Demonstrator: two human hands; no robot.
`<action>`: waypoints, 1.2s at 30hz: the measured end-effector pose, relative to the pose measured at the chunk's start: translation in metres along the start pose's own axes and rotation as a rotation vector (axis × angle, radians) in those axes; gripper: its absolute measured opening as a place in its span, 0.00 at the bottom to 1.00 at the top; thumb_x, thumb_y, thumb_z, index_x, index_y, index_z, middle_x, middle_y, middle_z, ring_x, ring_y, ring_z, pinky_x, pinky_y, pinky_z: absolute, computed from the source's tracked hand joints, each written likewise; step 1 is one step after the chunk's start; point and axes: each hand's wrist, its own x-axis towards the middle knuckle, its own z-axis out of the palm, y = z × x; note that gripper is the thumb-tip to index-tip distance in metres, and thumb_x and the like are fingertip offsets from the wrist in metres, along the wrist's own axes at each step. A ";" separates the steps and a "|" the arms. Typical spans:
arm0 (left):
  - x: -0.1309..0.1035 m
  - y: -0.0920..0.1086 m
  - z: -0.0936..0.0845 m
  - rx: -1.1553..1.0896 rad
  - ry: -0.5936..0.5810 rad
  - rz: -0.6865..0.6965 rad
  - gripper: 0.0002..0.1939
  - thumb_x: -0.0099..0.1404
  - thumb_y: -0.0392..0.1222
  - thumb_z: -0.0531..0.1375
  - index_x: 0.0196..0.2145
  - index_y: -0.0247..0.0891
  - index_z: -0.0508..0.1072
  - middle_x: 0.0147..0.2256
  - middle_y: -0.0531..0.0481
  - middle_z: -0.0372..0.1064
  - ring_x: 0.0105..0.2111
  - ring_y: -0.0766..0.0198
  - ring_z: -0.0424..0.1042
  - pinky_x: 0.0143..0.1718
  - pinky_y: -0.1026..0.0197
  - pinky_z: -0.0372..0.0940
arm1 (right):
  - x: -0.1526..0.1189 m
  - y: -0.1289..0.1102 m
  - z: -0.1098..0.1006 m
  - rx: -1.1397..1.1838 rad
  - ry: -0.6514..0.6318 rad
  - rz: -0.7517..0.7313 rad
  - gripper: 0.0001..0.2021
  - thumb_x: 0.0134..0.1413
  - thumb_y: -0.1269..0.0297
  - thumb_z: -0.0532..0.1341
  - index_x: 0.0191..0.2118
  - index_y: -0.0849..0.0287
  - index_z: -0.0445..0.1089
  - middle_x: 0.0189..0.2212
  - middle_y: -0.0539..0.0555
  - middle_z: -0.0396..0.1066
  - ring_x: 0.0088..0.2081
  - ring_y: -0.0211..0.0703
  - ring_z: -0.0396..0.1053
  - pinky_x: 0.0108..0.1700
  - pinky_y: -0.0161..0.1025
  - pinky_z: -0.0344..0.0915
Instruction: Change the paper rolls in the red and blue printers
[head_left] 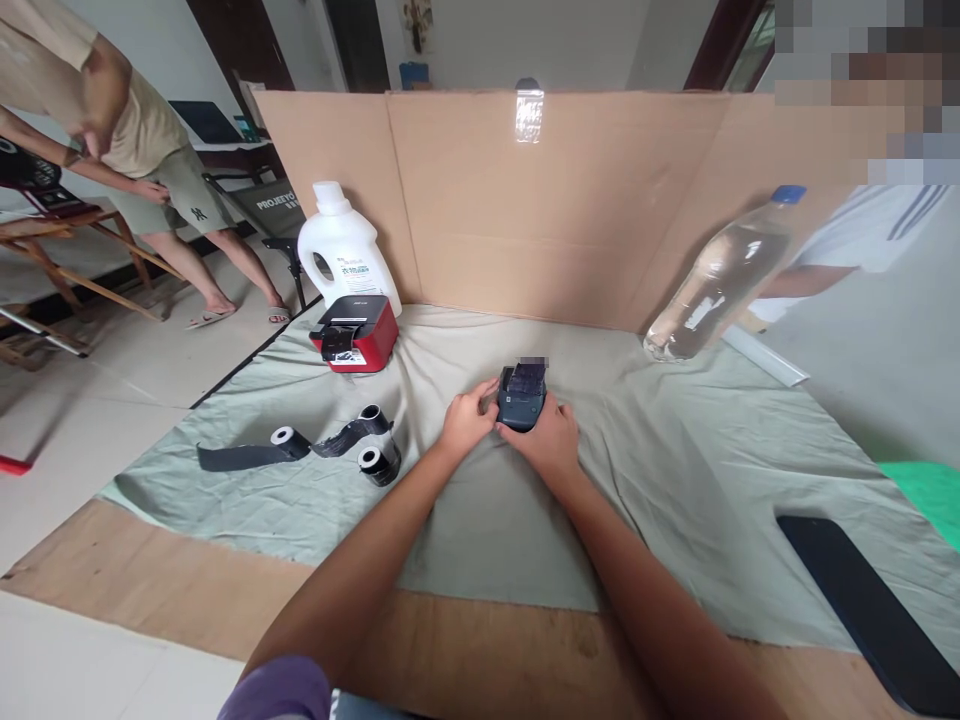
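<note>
A small dark printer (520,408) with a strip of black paper (528,377) sticking up from its top is between my hands at the middle of the cloth. My left hand (470,415) touches its left side with the fingertips. Around its right side and lower edge lies my right hand (551,432), gripping it. Left of my hands are several rolls of black paper (379,464), some partly unrolled. Farther back on the left stands a red and black printer (360,335), black paper hanging from its front.
A white jug (349,245) stands behind the red printer. A large clear bottle (724,280) leans at the right by the cardboard panel (555,220). A black phone-like slab (870,610) lies at front right. People stand left and right beyond the table.
</note>
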 end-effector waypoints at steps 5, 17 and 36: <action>-0.001 -0.001 0.000 0.012 0.034 -0.002 0.25 0.63 0.33 0.59 0.57 0.42 0.75 0.52 0.50 0.78 0.33 0.65 0.78 0.44 0.63 0.73 | 0.002 0.005 0.004 0.009 0.034 -0.039 0.39 0.40 0.42 0.71 0.54 0.63 0.65 0.42 0.63 0.75 0.50 0.64 0.68 0.51 0.50 0.63; 0.008 -0.006 -0.003 0.085 -0.031 -0.030 0.23 0.61 0.29 0.59 0.53 0.39 0.75 0.47 0.45 0.81 0.43 0.55 0.80 0.46 0.60 0.72 | -0.001 0.000 0.002 -0.094 0.032 -0.027 0.37 0.40 0.39 0.70 0.49 0.64 0.66 0.39 0.63 0.75 0.48 0.60 0.68 0.49 0.47 0.64; 0.015 -0.017 0.003 -0.284 -0.024 -0.144 0.21 0.59 0.28 0.60 0.50 0.34 0.77 0.50 0.41 0.79 0.55 0.55 0.76 0.58 0.57 0.68 | -0.001 0.008 0.008 -0.064 0.030 -0.055 0.39 0.43 0.39 0.68 0.55 0.63 0.64 0.43 0.65 0.75 0.49 0.64 0.68 0.50 0.50 0.63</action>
